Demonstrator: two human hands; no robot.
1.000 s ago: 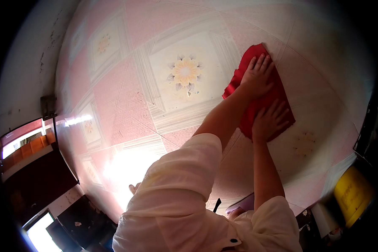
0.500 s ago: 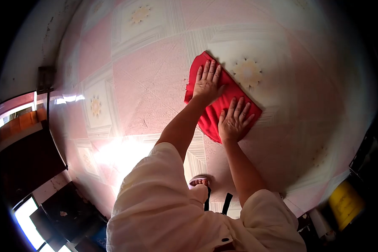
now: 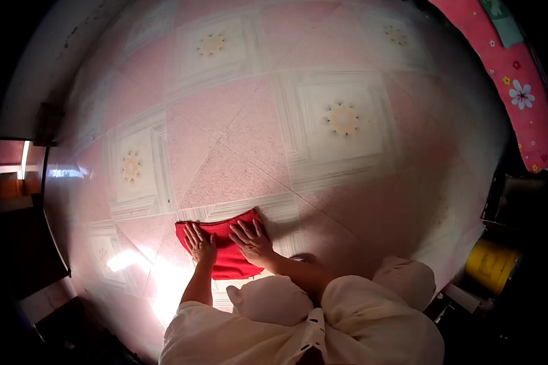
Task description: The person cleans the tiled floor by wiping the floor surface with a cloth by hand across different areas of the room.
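Note:
A folded red cloth (image 3: 222,237) lies flat on the tiled floor, close in front of my body. My left hand (image 3: 200,244) rests on the cloth's left part, palm down with the fingers stretched out. On its right part lies my right hand (image 3: 251,243), also palm down, fingers spread toward the cloth's far edge. Neither hand grips the fabric; both press on top of it. The cloth's near edge reaches close to my light-coloured clothing.
Pink and white patterned tiles (image 3: 231,146) cover the floor. A yellow bucket-like container (image 3: 492,266) stands at the right. Pink flowered fabric (image 3: 517,91) hangs at the upper right. Dark furniture (image 3: 24,243) stands along the left, and bright light falls on the floor there.
Both hands and the red cloth have moved back toward my body and to the left. The cloth has turned, and the flowered fabric has come into view at the upper right.

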